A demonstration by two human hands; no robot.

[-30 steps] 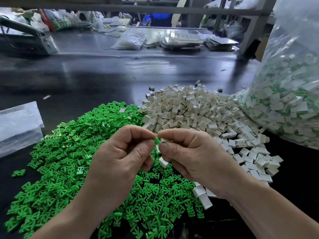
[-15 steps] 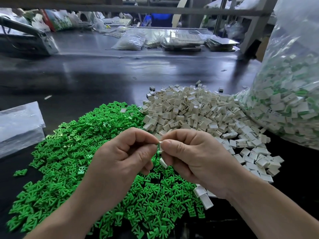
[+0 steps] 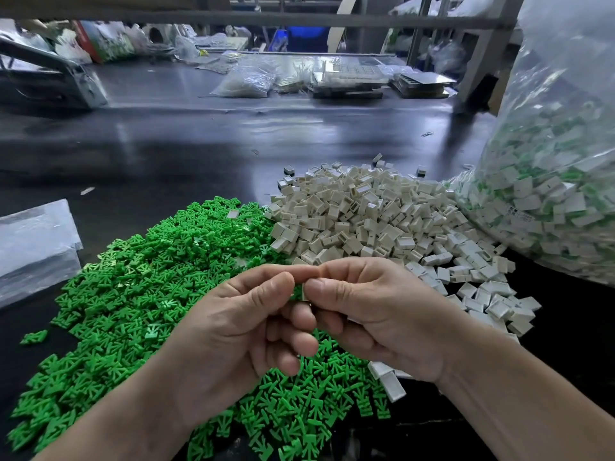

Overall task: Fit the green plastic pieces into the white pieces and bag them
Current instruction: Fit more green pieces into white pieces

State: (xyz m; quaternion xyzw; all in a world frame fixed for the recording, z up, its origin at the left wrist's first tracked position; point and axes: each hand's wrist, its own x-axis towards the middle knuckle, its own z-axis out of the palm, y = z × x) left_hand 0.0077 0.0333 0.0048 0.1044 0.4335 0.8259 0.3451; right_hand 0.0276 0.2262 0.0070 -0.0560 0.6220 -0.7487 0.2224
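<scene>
Parts seemed light, stiff, slick (easily fumbled): left grip (image 3: pixel 233 324) pinched small green plastic piece (image 3: pixel 297 292), right grip (image 3: pixel 379 314) pinched small white plastic piece (image 3: pixel 304 293); flat sides likely best hold.

Two bare forearms come in from the bottom edge, the left forearm (image 3: pixel 109 424) from the lower left and the right forearm (image 3: pixel 519 397) from the lower right, angling inward until the hands meet at the middle. The left hand (image 3: pixel 233 331) and the right hand (image 3: pixel 379 314) are tip to tip, thumb sides uppermost. Each hand pinches the same small green-and-white piece (image 3: pixel 301 292) between thumb and forefinger, the two thumbs nearly touching across it. The other fingers (image 3: pixel 293 341) of the left hand are curled under the palm, close against the curled lower fingers of the right hand. Both wrists are bent slightly inward.
</scene>
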